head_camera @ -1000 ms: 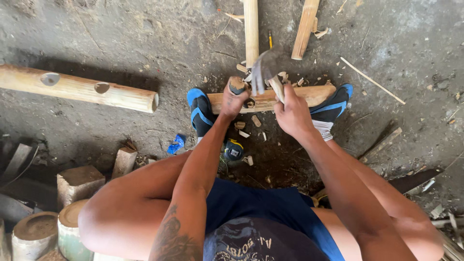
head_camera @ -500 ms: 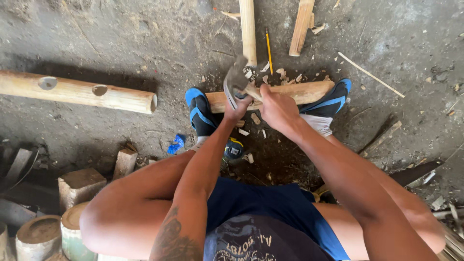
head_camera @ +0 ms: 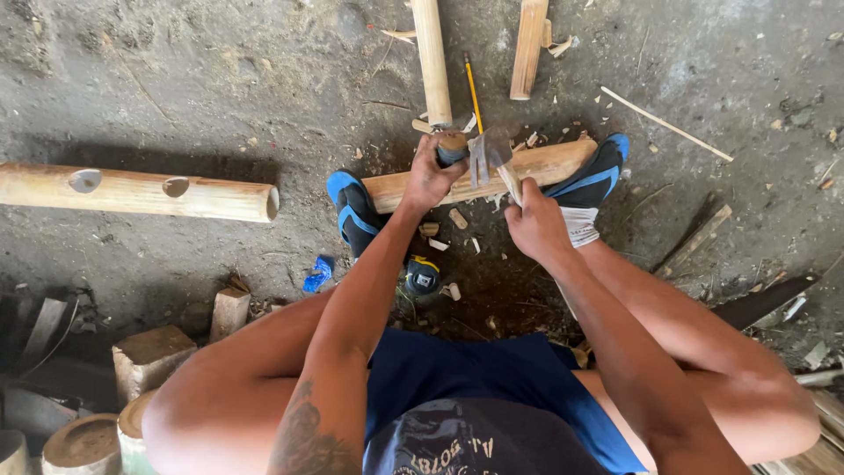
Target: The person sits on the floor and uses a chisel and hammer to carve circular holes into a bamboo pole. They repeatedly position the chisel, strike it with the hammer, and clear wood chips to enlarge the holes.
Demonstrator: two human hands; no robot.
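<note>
Dirt floor — bamboo piece (head_camera: 545,164) lies crosswise; left hand (head_camera: 428,176) grips chisel (head_camera: 450,145), right hand (head_camera: 534,224) grips hammer (head_camera: 489,154).

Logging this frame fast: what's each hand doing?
Left hand: closed on a chisel set on the bamboo pole.
Right hand: closed on a hammer.

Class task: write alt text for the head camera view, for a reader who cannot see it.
A squatting person's right hand swings a hammer at a chisel held by the left hand, over a bamboo pole pinned under both shoes on dirt.
</note>
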